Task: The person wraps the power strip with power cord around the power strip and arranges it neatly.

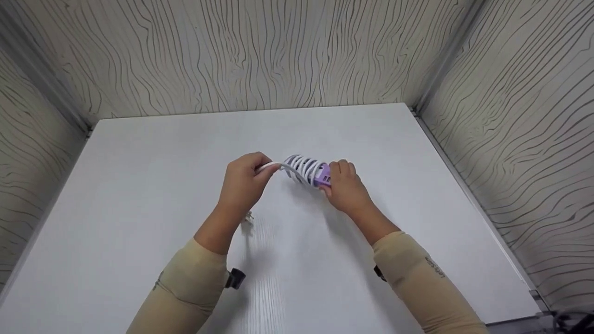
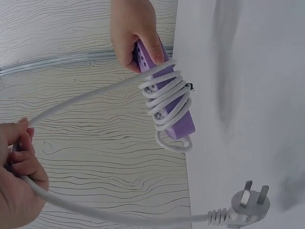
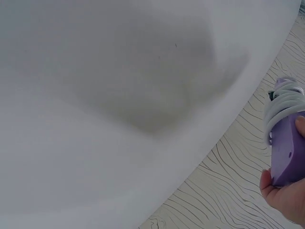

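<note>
A purple power strip (image 2: 183,128) has its white cord (image 2: 164,102) wound round it in several loops. In the head view my right hand (image 1: 347,188) grips the strip's bare end, where sockets show. To its left, my left hand (image 1: 246,178) pinches the loose stretch of cord between thumb and fingers, clear of the wound loops. From that hand the cord runs on to a plug (image 2: 250,202) with flat metal prongs, which hangs free. In the right wrist view the strip's smooth purple back (image 3: 286,148) shows beside the right fingers.
Beneath both hands lies a white tabletop (image 1: 153,185). Wood-grain patterned panels (image 1: 260,55) stand behind it and at both sides. A small black device (image 1: 235,278) is strapped at the left sleeve. Dark cables (image 1: 573,320) lie at the lower right corner.
</note>
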### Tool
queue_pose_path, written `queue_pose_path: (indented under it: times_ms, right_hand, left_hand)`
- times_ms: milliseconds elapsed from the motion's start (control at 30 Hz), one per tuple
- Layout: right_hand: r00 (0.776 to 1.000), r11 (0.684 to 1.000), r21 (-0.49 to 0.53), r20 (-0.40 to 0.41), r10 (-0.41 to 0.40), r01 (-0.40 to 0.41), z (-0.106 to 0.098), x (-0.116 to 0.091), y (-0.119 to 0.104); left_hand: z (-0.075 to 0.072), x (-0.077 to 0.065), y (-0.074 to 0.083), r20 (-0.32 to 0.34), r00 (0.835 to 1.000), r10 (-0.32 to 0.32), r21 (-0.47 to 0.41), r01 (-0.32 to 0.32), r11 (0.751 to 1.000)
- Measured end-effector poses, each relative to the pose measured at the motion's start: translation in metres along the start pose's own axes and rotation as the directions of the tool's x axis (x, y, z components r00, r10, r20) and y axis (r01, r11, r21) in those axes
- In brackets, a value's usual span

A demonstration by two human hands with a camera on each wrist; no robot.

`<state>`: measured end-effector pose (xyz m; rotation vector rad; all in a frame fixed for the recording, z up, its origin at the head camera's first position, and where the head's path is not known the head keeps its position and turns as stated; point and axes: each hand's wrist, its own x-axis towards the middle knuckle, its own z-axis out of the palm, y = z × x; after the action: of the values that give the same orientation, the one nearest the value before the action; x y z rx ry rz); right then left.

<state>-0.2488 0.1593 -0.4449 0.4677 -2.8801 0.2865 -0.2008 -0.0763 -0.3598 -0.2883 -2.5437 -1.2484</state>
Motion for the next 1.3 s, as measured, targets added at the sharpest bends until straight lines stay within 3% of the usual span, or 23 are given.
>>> queue_pose_path:
  times_ms: [200,433,633,833,1067,1300]
  right_hand:
    - [1.000,1.000,-0.024,0.011,0.007,-0.007,0.000,-0.003,0.004]
    - [0.999,0.998,-0.047,0.010,0.047,-0.047,-0.005,-0.002,0.003]
    - [0.999,0.997,-0.061,0.009,0.046,-0.046,-0.009,0.000,0.003]
    - [0.989,0.997,-0.051,0.138,-0.055,0.062,-0.018,-0.001,0.002]
    - [0.934,0.967,-0.020,0.265,-0.240,0.254,-0.027,-0.009,-0.007]
    - [0.877,0.935,0.089,0.326,-0.354,0.344,-0.036,-0.015,-0.018]
  left_hand:
    - [-0.004,0.003,-0.003,0.047,0.985,-0.165,-0.159,0.171,0.972]
    - [-0.005,0.000,0.006,0.109,0.973,-0.205,-0.213,0.224,0.951]
    - [-0.011,-0.002,0.011,0.145,0.981,-0.131,-0.236,0.163,0.958]
    - [-0.011,0.004,0.008,0.103,0.991,-0.081,-0.234,0.103,0.967]
    - [-0.005,0.009,0.003,0.062,0.997,-0.052,-0.218,0.064,0.974]
    - [-0.001,0.014,0.007,0.042,0.999,-0.009,-0.218,0.018,0.976]
